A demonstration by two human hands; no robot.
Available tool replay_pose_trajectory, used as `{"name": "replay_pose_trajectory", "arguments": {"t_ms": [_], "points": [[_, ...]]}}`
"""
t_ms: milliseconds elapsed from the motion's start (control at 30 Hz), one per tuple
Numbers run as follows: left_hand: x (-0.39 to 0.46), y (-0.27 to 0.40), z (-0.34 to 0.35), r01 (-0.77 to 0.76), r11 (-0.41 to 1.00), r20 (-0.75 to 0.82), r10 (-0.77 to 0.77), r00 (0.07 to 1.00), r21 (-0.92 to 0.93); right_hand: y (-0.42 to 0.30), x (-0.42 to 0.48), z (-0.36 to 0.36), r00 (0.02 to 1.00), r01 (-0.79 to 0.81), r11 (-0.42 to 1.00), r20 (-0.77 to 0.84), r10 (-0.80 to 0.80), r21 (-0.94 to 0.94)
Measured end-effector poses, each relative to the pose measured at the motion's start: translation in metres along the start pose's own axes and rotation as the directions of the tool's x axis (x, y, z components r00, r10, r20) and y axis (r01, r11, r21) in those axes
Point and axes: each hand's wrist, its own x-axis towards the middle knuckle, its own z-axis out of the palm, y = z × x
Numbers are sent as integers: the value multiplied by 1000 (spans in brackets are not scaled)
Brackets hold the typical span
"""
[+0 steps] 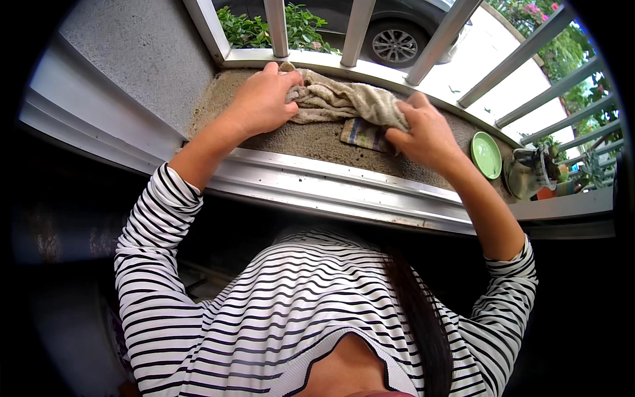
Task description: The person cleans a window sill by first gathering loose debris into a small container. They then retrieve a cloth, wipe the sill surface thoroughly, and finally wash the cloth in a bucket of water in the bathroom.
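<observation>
A crumpled beige cloth (pixel 337 97) stretches between my two hands over a rough concrete window ledge (pixel 302 141). My left hand (pixel 265 99) grips its left end, close to the foot of the white metal bars. The right end is bunched in my right hand (pixel 429 129), which looks slightly blurred. One flap of cloth with blue and coloured stripes (pixel 364 135) hangs below the right part and touches the ledge. Whether this flap belongs to the same cloth cannot be told.
White metal bars (pixel 357 32) rise along the ledge's outer edge. An aluminium sliding-window track (pixel 317 173) runs along the near side. To the right stand a green oval dish (pixel 486 155), a glass jar (pixel 526 171) and potted plants (pixel 590 168). A parked car (pixel 397 42) is outside.
</observation>
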Motion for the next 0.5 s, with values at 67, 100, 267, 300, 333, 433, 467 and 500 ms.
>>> {"name": "replay_pose_trajectory", "arguments": {"t_ms": [67, 100, 267, 300, 333, 433, 467, 500], "points": [[-1, 8, 4, -86, 989, 52, 93, 994, -121, -23, -4, 3, 994, 105, 994, -4, -105, -18], [-1, 17, 5, -134, 974, 67, 149, 987, -184, -30, -6, -1, 992, 124, 991, 18, -124, -51], [-3, 30, -5, -45, 888, 278, 191, 942, -458, -17, -18, -36, 994, -5, 946, 107, -32, 323], [-12, 26, -8, -101, 913, 203, 194, 960, -395, -22, -28, -56, 988, -71, 991, 145, 54, 113], [-21, 24, -10, -165, 931, 132, 218, 967, -327, -12, -40, -57, 995, -50, 998, 87, 52, -27], [-46, 23, -24, -275, 960, 52, 278, 959, -59, 20, -69, -52, 998, 44, 971, 51, -33, -235], [-48, 24, -26, -297, 954, 46, 295, 954, 40, 26, -74, -45, 996, 83, 960, 63, -69, -269], [-47, 28, -26, -245, 969, 140, 244, 960, -10, 23, -75, -38, 994, 104, 979, 53, -96, -175]]}}
